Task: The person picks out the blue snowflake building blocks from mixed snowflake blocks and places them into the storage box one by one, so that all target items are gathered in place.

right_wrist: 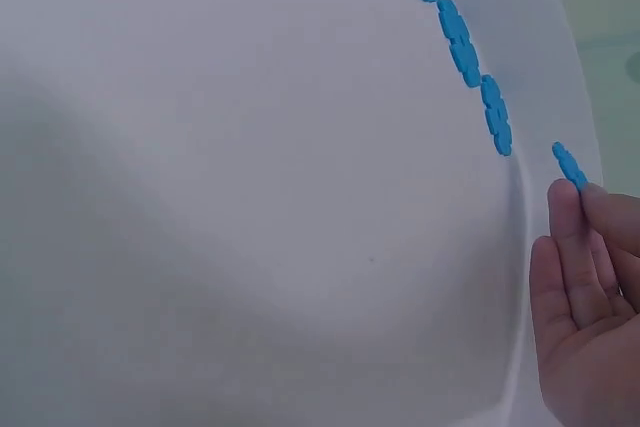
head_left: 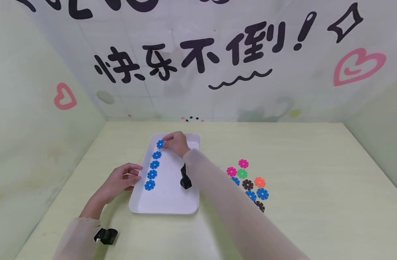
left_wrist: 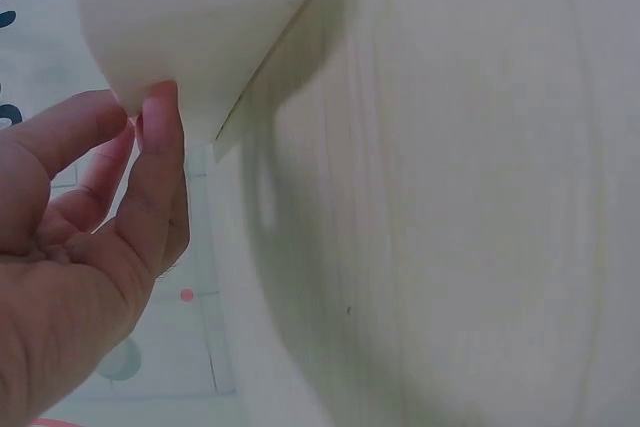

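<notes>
A white tray [head_left: 172, 204] lies on the table with several blue snowflake discs [head_left: 154, 164] in a column along its left side. At the top of that column my right hand [head_left: 177, 143] pinches another blue snowflake disc [head_left: 159, 144] between thumb and fingertips. The right wrist view shows this held disc [right_wrist: 568, 163] tilted on edge near the tray wall, apart from the others. My left hand [head_left: 118, 180] is at the tray's left rim. In the left wrist view its thumb and fingers grip the edge of the tray [left_wrist: 200, 17].
Right of the tray, loose snowflake discs lie scattered: pink [head_left: 243, 163], green [head_left: 242, 173], orange [head_left: 260, 182], dark brown [head_left: 248, 185] and blue [head_left: 262, 194]. My right sleeve [head_left: 231, 206] partly covers some. A lettered wall sheet [head_left: 185, 101] stands behind the table.
</notes>
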Available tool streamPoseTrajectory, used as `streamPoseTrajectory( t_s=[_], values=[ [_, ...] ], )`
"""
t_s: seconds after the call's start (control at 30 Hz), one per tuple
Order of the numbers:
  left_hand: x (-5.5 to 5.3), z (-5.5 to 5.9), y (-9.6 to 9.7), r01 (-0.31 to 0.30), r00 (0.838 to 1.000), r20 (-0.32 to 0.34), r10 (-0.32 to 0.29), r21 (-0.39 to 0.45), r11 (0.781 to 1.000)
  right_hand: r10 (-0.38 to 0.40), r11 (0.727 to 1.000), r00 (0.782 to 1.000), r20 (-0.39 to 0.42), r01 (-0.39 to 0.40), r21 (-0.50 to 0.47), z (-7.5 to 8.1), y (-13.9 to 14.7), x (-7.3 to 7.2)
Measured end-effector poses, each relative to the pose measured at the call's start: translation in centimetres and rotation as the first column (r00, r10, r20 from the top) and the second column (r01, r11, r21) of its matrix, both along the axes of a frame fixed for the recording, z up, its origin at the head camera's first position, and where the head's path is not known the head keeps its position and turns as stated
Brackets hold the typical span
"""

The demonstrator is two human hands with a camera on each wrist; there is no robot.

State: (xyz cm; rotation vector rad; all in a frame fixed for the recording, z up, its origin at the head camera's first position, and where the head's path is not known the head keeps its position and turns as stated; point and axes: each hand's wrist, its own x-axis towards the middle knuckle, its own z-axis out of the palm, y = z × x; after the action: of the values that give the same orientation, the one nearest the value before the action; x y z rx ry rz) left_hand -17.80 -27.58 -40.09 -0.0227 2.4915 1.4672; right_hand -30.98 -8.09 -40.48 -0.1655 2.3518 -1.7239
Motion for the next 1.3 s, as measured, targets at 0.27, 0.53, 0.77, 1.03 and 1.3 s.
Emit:
streamPoseTrajectory(
  t_s=[0.27,0.53,0.77,1.03,1.3],
  values=[
    [-0.1,-0.3,-0.1,-0.011,1.0,0.015,0.011,0.0,1.0,-0.019,0.998,1.0,0.005,0.019,0.056,-1.1,-0.6,-0.4],
    [0.1,-0.2,-0.1,-0.022,1.0,0.012,0.022,-0.005,1.0,0.006,0.982,0.999,-0.045,0.002,0.187,-1.2,-1.4,-0.9],
    [0.0,-0.2,-0.1,-0.026,1.0,0.018,0.026,0.007,1.0,0.035,0.975,0.998,-0.052,-0.022,0.219,-1.2,-1.6,-1.2],
    [-0.2,-0.3,0.6,-0.015,1.0,0.019,0.015,-0.002,1.0,0.137,0.95,0.989,-0.05,-0.117,0.29,1.1,-0.1,-0.8],
    [0.1,-0.1,0.1,-0.033,0.999,0.016,0.033,-0.038,0.999,0.358,0.899,0.931,-0.07,-0.323,0.295,5.4,2.0,0.5]
  ],
)
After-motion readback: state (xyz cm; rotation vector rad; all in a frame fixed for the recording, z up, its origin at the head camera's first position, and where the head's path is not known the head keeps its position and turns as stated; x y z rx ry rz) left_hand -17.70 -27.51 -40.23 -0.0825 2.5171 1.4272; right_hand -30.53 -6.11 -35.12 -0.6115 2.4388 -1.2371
